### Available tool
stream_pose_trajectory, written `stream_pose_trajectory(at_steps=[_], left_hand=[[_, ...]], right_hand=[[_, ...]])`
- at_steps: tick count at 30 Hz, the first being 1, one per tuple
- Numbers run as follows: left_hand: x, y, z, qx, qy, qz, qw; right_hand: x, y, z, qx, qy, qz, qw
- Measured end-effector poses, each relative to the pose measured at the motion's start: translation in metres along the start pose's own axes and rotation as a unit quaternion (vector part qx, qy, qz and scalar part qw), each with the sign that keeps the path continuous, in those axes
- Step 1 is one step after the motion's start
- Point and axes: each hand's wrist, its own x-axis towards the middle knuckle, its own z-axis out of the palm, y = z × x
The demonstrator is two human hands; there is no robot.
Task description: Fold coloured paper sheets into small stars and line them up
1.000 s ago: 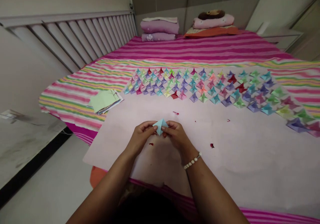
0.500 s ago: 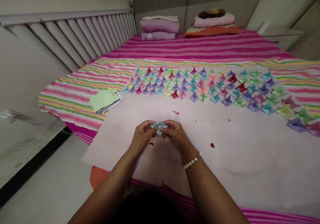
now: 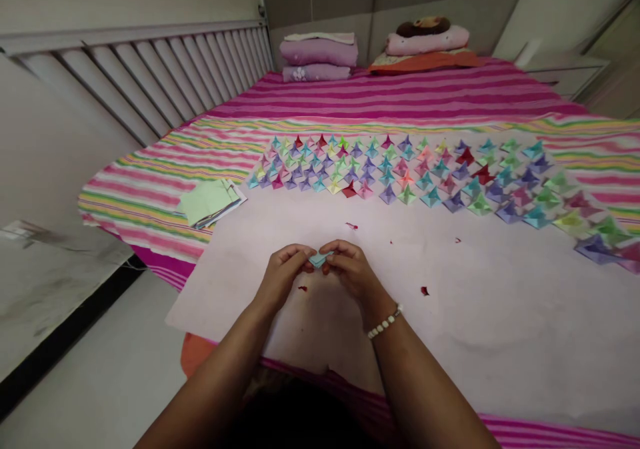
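A small light-blue folded paper piece (image 3: pixel 318 258) is pinched between both hands above a pale sheet (image 3: pixel 450 289) spread on the bed. My left hand (image 3: pixel 281 274) grips its left side, fingers curled. My right hand (image 3: pixel 350 270), with a bead bracelet on the wrist, grips the right side. Most of the paper is hidden by the fingertips. Beyond the hands lie rows of several folded paper stars (image 3: pixel 400 169) in many colours.
A stack of flat paper squares (image 3: pixel 210 201) lies to the left on the striped bedsheet (image 3: pixel 150 182). Small red paper scraps (image 3: pixel 424 291) dot the pale sheet. Folded blankets (image 3: pixel 319 55) and pillows (image 3: pixel 425 42) sit at the bed's head. A slatted rail (image 3: pixel 165 69) runs along the left.
The blue paper piece has been pressed flatter and lower between the fingers; its upright point no longer shows. Both hands have stayed in the same place.
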Motion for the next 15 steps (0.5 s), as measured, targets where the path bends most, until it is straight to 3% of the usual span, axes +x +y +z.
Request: stream_pose_trajectory(at_steps=[5,10,15], left_hand=[[-0.003,0.0012,0.003,0.102,0.02,0.048,0.993],[-0.0001,-0.0041,0.0031,0.085,0.028,0.074,0.993],[0.0007,-0.0052,0.0047,0.048,0.022,0.009,0.999]], right_hand=[[0.0,0.0,0.0011,-0.02,0.035,-0.005,0.999],[0.0009,-0.0005,0.0023,-0.081,0.048,-0.002,0.996],[0.0009,-0.0014,0.002,-0.105,0.058,-0.021,0.993]])
